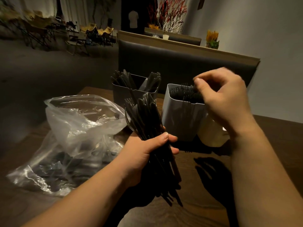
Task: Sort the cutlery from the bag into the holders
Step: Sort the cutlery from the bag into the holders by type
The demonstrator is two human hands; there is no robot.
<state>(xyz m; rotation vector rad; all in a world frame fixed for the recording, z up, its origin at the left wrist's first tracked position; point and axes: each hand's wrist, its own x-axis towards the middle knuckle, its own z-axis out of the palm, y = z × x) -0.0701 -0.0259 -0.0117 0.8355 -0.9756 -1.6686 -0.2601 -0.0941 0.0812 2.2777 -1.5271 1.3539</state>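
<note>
My left hand (pixel 147 149) grips a thick bundle of black plastic cutlery (pixel 144 115) upright over the dark wooden table (pixel 270 128). My right hand (pixel 224 97) hovers over the near white holder (pixel 180 118), its curled fingers pinching a black fork at the holder's rim among several forks (pixel 183 92) standing inside. A second holder (pixel 121 92) stands further back, with black knives and spoons (pixel 150 82) in it. A clear plastic bag (pixel 78 122) lies at the left with more black cutlery (pixel 65 166) inside.
A yellowish translucent container (pixel 211 133) sits right behind the near holder, under my right wrist. A dark padded bench back (pixel 172 63) rises beyond the table. Folding chairs (pixel 98 35) stand across the room.
</note>
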